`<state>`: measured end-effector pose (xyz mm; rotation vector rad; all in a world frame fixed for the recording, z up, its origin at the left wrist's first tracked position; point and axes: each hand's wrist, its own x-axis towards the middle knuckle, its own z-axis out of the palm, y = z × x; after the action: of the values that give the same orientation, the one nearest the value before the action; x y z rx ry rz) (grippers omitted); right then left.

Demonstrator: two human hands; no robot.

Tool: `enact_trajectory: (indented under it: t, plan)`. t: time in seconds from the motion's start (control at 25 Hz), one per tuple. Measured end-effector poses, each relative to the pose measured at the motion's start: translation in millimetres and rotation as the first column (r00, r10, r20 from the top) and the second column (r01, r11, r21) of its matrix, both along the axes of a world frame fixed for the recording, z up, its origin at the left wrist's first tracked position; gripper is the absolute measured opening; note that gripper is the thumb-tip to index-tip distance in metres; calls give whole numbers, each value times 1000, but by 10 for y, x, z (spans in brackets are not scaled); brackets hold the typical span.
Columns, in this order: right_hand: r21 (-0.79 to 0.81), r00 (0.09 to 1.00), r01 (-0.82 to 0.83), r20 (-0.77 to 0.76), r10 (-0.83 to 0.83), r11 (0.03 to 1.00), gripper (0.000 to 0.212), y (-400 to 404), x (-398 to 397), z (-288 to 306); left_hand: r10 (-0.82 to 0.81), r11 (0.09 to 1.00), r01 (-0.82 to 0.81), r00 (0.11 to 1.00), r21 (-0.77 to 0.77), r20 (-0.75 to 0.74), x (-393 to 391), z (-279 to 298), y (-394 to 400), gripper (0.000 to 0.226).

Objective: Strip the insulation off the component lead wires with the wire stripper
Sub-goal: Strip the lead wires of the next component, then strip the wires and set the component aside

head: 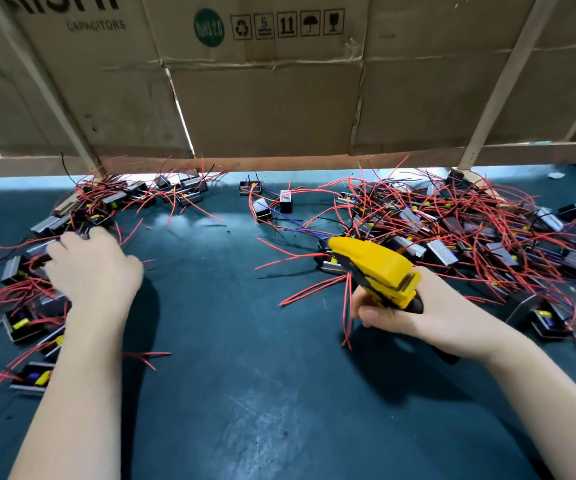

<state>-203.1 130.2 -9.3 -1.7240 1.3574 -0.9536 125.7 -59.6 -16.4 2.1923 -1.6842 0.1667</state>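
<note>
The right hand (407, 310), at four o'clock, curled its fingers around the yellow-and-black plastic wire stripper (373, 268). The left hand (94, 268), at nine o'clock, reached among small black components with red lead wires (30, 271); its fingertips' grip was hidden.

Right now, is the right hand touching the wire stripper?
Touching. The head view shows the right hand with its fingers curled round the handle of the yellow wire stripper, with no gap between them.
</note>
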Motion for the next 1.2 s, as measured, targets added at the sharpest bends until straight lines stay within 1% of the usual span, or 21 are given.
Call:
enact_trajectory:
  t: [0.08,0.16,0.2,0.28,0.32,0.36,0.48,0.56,0.6,0.64,0.68,0.76,0.8,0.84,0.88,0.92,0.96,1.0,1.08,1.16,1.2]
  plan:
    - [-4,1000,-20,16,20,1000,49,-1,-5,-11,42,998,-43,999,47,22,87,-35,-33,42]
    - [-7,999,-19,44,20,1000,64,-6,-39,-27,24,999,-25,999,46,21,123,-63,-63,37]
    - [-7,998,-9,60,9,1000,62,-6,-57,-22,1,999,-1,1000,32,18,119,-67,-71,32]
    - [14,995,19,101,-21,1000,43,-3,-77,4,-28,999,28,1000,29,12,100,-71,-75,27]
    - [29,990,35,133,-39,999,38,-3,-91,13,-30,999,30,1000,41,2,93,-73,-85,29]
    - [38,984,54,169,-60,998,38,-7,-107,13,-33,998,34,999,51,-18,94,-70,-91,33]
    - [50,949,143,275,-151,989,50,-23,-141,-4,-70,996,77,990,53,-121,104,-43,-108,43]
    - [52,926,197,318,-203,979,55,-33,-134,5,-150,988,156,973,20,-176,71,-4,-96,51]
    - [55,922,216,319,-222,975,54,-34,-121,14,-228,973,228,953,-26,-198,26,32,-74,54]
    - [54,922,229,308,-235,972,51,-30,-105,20,-326,945,312,915,-98,-237,-29,82,-33,55]
    - [52,924,244,289,-249,968,49,-27,-86,24,-432,901,394,851,-183,-299,-100,140,26,53]
    - [49,930,280,232,-284,959,48,-24,-43,18,-635,772,547,658,-323,-405,-298,264,186,39]
    - [46,934,294,200,-297,955,50,-26,-22,14,-714,697,630,558,-344,-423,-427,295,274,30]
    - [45,934,303,184,-306,952,52,-31,-7,12,-770,618,714,465,-328,-437,-566,290,359,23]
    - [56,930,308,194,-313,950,55,-36,-2,13,-805,540,791,385,-289,-451,-713,257,444,18]
    - [84,921,304,229,-316,949,57,-42,-8,18,-828,467,853,329,-234,-454,-853,200,526,15]
    - [129,909,287,277,-312,949,58,-47,-18,25,-844,407,896,296,-176,-448,-969,137,601,13]
    - [174,896,266,318,-310,948,58,-46,-26,33,-852,368,920,277,-133,-444,-1058,80,658,11]
    - [212,874,269,356,-331,940,54,-41,-23,30,-834,355,928,258,-115,-487,-1142,3,701,12]
    - [173,854,329,364,-371,928,54,-49,-8,14,-775,366,921,220,-137,-592,-1168,-6,710,12]
    - [134,854,366,344,-390,921,56,-56,-1,5,-732,359,921,177,-153,-658,-1180,5,718,11]
